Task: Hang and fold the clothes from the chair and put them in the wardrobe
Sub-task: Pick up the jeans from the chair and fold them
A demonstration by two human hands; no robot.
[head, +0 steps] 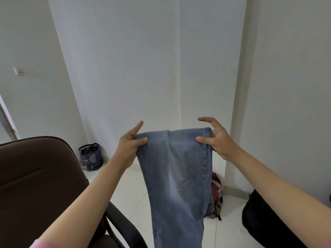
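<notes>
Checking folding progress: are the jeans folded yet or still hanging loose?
Hanging loose. The jeans dangle full-length from the left hand and right hand, which pinch the top edge; no crosswise fold shows.

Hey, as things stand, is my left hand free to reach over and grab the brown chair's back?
Probably not yet. The left hand pinches the top corner of the blue jeans, while the right hand holds the other corner. The chair back sits close beside that forearm with nothing between, but the left hand would have to let go first.

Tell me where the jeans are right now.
In the head view the jeans hang mid-frame, pinched at their top edge by the left hand and right hand, right of the brown chair.
</notes>
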